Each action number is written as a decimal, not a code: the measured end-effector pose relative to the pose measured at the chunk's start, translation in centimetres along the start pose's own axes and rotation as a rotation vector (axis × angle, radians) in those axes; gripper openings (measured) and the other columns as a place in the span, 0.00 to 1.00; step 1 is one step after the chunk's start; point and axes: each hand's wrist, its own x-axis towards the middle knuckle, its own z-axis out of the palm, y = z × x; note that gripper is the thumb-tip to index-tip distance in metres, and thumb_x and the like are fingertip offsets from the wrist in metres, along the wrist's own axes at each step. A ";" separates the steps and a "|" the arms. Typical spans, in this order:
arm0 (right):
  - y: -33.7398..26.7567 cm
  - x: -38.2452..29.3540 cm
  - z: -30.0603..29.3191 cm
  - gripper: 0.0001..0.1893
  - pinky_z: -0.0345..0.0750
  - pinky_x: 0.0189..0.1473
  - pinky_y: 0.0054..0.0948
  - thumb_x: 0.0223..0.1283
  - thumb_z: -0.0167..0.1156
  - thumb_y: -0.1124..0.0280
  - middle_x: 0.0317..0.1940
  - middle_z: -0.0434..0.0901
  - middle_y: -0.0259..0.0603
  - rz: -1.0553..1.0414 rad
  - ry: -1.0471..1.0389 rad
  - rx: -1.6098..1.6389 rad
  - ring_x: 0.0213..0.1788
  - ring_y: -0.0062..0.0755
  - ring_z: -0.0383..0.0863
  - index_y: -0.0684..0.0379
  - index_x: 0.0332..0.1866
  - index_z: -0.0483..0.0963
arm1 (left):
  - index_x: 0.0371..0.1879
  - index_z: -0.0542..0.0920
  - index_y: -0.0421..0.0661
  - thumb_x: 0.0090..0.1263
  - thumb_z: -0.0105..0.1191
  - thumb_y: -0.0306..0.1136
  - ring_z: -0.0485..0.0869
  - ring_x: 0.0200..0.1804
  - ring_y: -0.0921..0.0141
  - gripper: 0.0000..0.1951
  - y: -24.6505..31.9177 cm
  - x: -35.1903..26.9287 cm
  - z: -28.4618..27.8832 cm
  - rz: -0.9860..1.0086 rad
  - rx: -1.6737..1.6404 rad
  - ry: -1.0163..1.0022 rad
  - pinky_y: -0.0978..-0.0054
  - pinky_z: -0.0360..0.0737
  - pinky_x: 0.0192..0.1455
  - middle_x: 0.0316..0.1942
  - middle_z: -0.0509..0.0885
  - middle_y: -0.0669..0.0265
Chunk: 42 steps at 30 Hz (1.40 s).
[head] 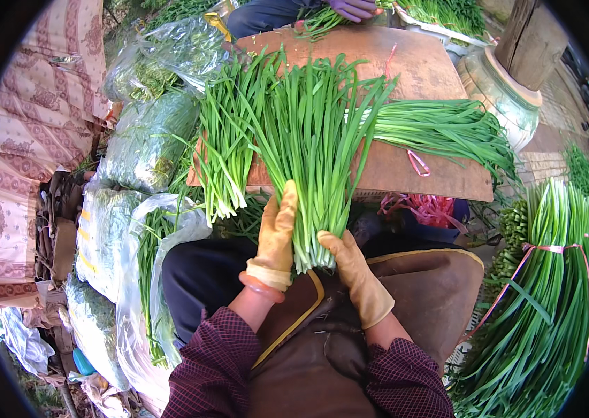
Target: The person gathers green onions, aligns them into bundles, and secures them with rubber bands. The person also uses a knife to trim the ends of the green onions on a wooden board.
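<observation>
A bunch of garlic chives lies between my two hands, its pale cut ends towards my lap and its green leaves over the wooden board. My left hand, in a tan rubber glove, presses along the left side of the stems. My right hand, gloved alike, is at the pale ends from the right, thumb against them. On the board, a looser pile of chives is left of the bunch. Another bunch lies crosswise at the right, near a pink tie loop.
Plastic-wrapped bundles of greens are stacked at the left. A large tied bundle of chives stands at the right, near a container of pink ties. Beyond the board are another person's gloved hand and a ceramic jar.
</observation>
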 end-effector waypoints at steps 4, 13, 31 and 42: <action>0.0 0.1 0.9 0.27 0.75 0.58 0.28 0.63 0.67 0.62 0.54 0.81 0.34 0.012 0.025 -0.027 0.53 0.24 0.78 0.62 0.65 0.74 | 0.68 0.73 0.40 0.83 0.48 0.52 0.82 0.56 0.72 0.28 0.9 -1.7 -1.1 -0.176 -0.050 -0.081 0.75 0.79 0.58 0.58 0.82 0.64; -0.3 -0.7 3.4 0.35 0.78 0.62 0.42 0.55 0.73 0.46 0.56 0.83 0.53 0.051 -0.404 -0.850 0.60 0.54 0.82 0.54 0.65 0.76 | 0.72 0.65 0.36 0.53 0.76 0.57 0.83 0.61 0.54 0.54 3.2 -2.7 -5.5 -0.125 1.098 -0.294 0.61 0.76 0.67 0.59 0.83 0.47; 0.1 1.1 4.1 0.52 0.75 0.65 0.46 0.57 0.65 0.33 0.54 0.81 0.70 0.068 -0.066 -0.884 0.61 0.62 0.81 0.72 0.72 0.63 | 0.66 0.73 0.42 0.59 0.67 0.16 0.83 0.59 0.69 0.33 -3.9 -2.7 -7.5 -0.166 0.362 -0.100 0.71 0.80 0.63 0.60 0.85 0.63; -10.1 1.7 5.0 0.43 0.76 0.64 0.43 0.62 0.68 0.45 0.58 0.81 0.56 -0.408 -0.135 -0.390 0.62 0.54 0.80 0.64 0.74 0.63 | 0.51 0.81 0.42 0.60 0.65 0.21 0.83 0.36 0.76 0.18 5.7 -8.3 2.5 -0.249 0.176 -0.155 0.77 0.81 0.40 0.37 0.85 0.71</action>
